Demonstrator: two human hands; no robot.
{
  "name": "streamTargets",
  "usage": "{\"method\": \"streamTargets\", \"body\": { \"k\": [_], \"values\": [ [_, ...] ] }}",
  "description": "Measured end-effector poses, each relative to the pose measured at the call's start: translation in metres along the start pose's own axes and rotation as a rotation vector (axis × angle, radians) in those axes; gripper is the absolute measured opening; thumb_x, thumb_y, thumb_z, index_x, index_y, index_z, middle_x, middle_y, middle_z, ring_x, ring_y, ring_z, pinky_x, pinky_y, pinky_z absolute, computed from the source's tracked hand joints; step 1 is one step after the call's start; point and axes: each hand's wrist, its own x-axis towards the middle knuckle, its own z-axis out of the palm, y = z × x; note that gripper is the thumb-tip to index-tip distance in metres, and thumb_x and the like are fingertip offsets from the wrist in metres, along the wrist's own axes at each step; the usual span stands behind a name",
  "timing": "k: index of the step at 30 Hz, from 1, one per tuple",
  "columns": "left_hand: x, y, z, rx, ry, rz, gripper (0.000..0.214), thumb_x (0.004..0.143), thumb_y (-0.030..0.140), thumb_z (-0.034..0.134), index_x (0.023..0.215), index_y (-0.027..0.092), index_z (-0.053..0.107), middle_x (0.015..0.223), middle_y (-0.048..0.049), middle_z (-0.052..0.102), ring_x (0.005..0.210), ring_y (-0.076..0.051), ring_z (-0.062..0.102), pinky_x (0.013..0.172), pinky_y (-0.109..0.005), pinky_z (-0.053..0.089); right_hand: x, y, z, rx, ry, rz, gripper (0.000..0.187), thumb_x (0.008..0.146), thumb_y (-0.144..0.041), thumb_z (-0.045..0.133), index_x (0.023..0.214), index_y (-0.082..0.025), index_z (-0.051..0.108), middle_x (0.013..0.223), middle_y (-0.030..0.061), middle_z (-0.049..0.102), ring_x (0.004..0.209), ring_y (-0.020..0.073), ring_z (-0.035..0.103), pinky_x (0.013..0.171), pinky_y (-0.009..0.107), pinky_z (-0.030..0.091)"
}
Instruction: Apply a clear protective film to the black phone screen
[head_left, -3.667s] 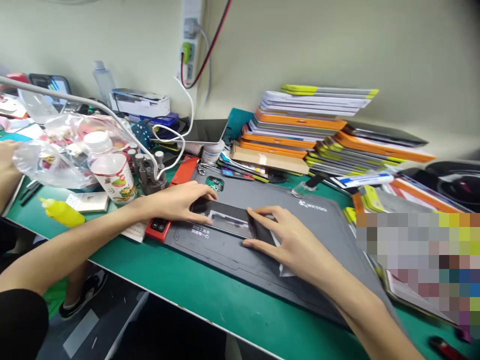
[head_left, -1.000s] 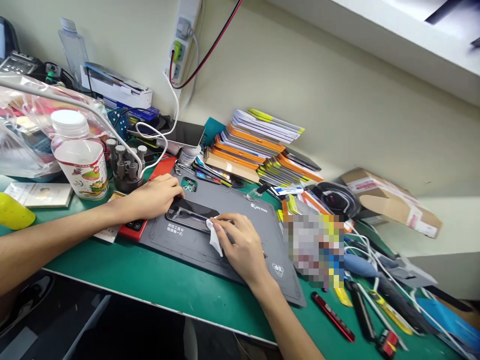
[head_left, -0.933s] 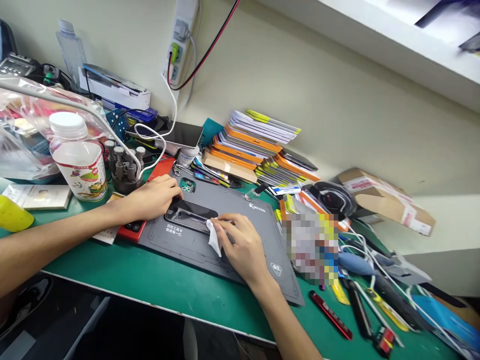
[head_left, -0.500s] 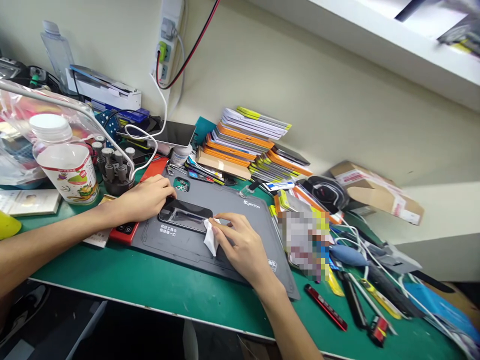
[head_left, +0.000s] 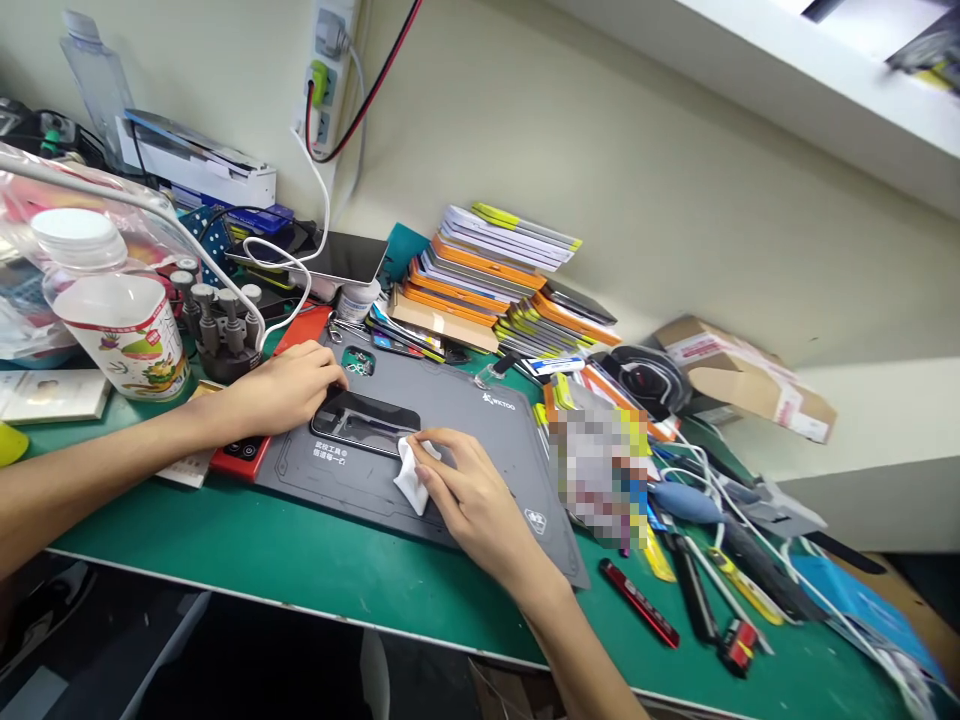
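Observation:
A black smartphone [head_left: 367, 423] lies face up on a dark grey work mat [head_left: 480, 480], its glass reflecting light. My left hand [head_left: 296, 385] rests at the phone's left end, fingers curled down against its edge; the fingertips are partly hidden. Pinched between the thumb and fingers of my right hand [head_left: 469, 490] is a crumpled white wipe [head_left: 412, 480]. The wipe touches the phone's near right corner and hangs down over the mat. Beneath my left wrist is a red device [head_left: 244, 460] with round buttons, beside the mat.
Stacked orange, grey and yellow flat packs [head_left: 480, 285] stand behind the mat. At left are a labelled plastic jar [head_left: 124, 325] and a screwdriver holder [head_left: 225, 335]. A red penknife-like tool [head_left: 640, 603], a blue air blower [head_left: 686, 502] and cables lie at right.
The view has shifted slightly. My right hand and the wipe have slid a little toward the near edge of the phone's right end. My left hand stays at the phone's left end.

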Motion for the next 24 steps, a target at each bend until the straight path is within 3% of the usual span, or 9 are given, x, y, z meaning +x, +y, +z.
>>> {"method": "streamTargets", "body": {
  "k": [7,14,20,24],
  "values": [
    [-0.003,0.007,-0.003,-0.029,-0.013,-0.036,0.036,0.099,0.01,0.04,0.115,0.019,0.071,0.116,-0.007,0.068,0.117,-0.022,0.057,0.106,-0.035,0.045,-0.02,0.0,0.003,0.022,0.004,0.014,0.037,0.11,-0.028,0.047,0.143,-0.029,0.064,0.138,0.0109,0.065,0.136,0.0297,0.058,0.109,0.051,0.055],
    [-0.003,0.005,0.001,-0.021,-0.007,-0.026,0.036,0.1,0.011,0.041,0.114,0.02,0.072,0.115,-0.0068,0.068,0.118,-0.023,0.057,0.107,-0.037,0.044,-0.017,0.005,0.008,0.022,-0.006,0.013,0.039,0.11,-0.029,0.046,0.147,-0.031,0.061,0.14,0.0103,0.064,0.143,0.0308,0.054,0.112,0.054,0.055],
    [-0.002,0.003,0.002,-0.016,0.002,-0.005,0.034,0.1,0.012,0.041,0.114,0.019,0.072,0.114,-0.0071,0.069,0.117,-0.023,0.057,0.107,-0.036,0.044,-0.009,0.007,0.008,0.004,0.031,-0.093,0.044,0.109,-0.023,0.048,0.151,-0.033,0.058,0.135,0.0065,0.068,0.148,0.0302,0.047,0.128,0.069,0.031],
    [-0.002,0.003,0.004,-0.013,0.006,0.001,0.035,0.101,0.012,0.041,0.115,0.019,0.072,0.114,-0.0072,0.068,0.116,-0.023,0.057,0.107,-0.036,0.044,-0.008,0.01,0.006,-0.003,0.007,-0.106,0.046,0.108,-0.022,0.05,0.151,-0.035,0.058,0.143,0.0067,0.063,0.153,0.0308,0.041,0.129,0.072,0.026]
  ]
}}
